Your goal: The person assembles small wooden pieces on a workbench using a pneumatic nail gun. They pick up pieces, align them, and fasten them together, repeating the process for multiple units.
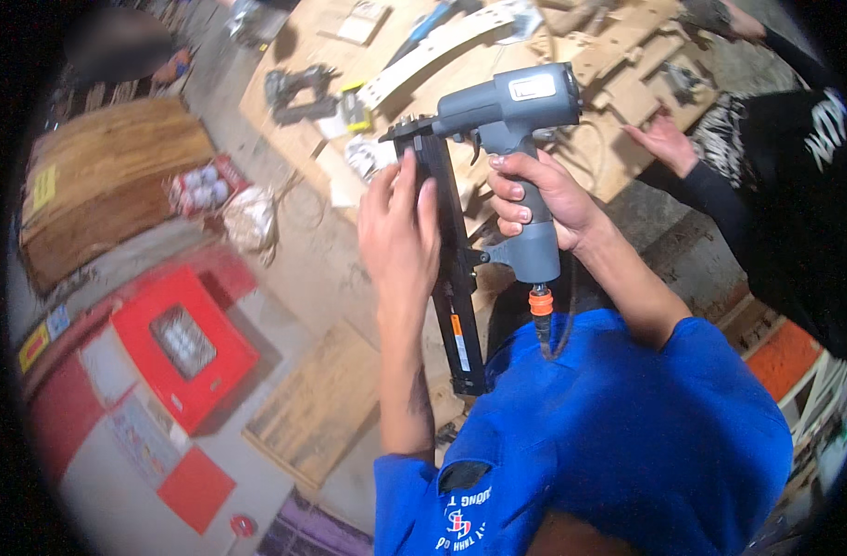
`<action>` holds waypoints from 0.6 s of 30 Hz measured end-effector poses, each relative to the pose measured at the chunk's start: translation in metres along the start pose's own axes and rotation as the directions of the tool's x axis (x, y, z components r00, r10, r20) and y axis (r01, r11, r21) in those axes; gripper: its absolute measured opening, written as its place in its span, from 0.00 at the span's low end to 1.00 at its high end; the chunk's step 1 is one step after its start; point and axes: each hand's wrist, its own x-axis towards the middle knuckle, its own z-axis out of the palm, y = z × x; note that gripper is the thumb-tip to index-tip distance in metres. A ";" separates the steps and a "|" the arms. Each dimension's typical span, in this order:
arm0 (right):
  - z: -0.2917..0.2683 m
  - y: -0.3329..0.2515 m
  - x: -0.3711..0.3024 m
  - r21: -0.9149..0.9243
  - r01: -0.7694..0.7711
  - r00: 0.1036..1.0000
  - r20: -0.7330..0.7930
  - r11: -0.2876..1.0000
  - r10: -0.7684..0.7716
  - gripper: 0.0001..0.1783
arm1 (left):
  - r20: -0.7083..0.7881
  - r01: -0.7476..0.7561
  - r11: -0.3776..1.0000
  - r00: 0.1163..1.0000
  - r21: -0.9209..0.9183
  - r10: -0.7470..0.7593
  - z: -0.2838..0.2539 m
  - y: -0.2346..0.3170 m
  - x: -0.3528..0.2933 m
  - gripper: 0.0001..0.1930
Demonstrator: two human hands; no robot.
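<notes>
My right hand [544,199] is wrapped round the handle of a grey and black pneumatic nail gun [520,116], its index finger close to the trigger. The gun is held up in front of my chest, its nose pointing left. From the nose a long black magazine [449,269] slopes down toward my blue shirt. An orange hose coupling [541,301] joins a dark air hose at the foot of the handle. My left hand [397,222] is open beside the magazine's upper end, fingers stretched up; the index fingertip appears to touch near the nose.
Behind the gun a wooden worktable [326,56] bears a second nail gun [301,93], a curved wooden piece [442,60] and several boards. At the right a person in black reaches a hand [666,141] toward the boards. A red box [184,347] and a wooden block [113,185] stand left.
</notes>
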 end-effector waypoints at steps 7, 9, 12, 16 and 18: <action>0.017 0.037 0.036 -0.027 -0.233 0.972 0.034 0.972 0.234 0.05 | -0.114 0.179 0.898 0.983 0.402 -0.145 0.004 -0.031 -0.028 0.14; 0.018 0.043 0.037 -0.036 -0.261 0.964 0.036 0.965 0.263 0.06 | -0.120 0.211 0.891 0.977 0.403 -0.177 0.001 -0.035 -0.041 0.13; 0.021 0.051 0.036 -0.066 -0.289 0.957 0.024 0.955 0.291 0.06 | -0.121 0.268 0.902 0.963 0.337 -0.241 -0.005 -0.033 -0.059 0.11; 0.026 0.055 0.032 -0.062 -0.270 0.961 0.051 0.961 0.273 0.06 | -0.127 0.400 0.905 0.915 0.145 -0.384 -0.017 -0.033 -0.067 0.12; 0.028 0.057 0.030 -0.076 -0.280 0.958 0.049 0.957 0.284 0.06 | -0.128 0.438 0.894 0.896 0.099 -0.425 -0.025 -0.034 -0.063 0.13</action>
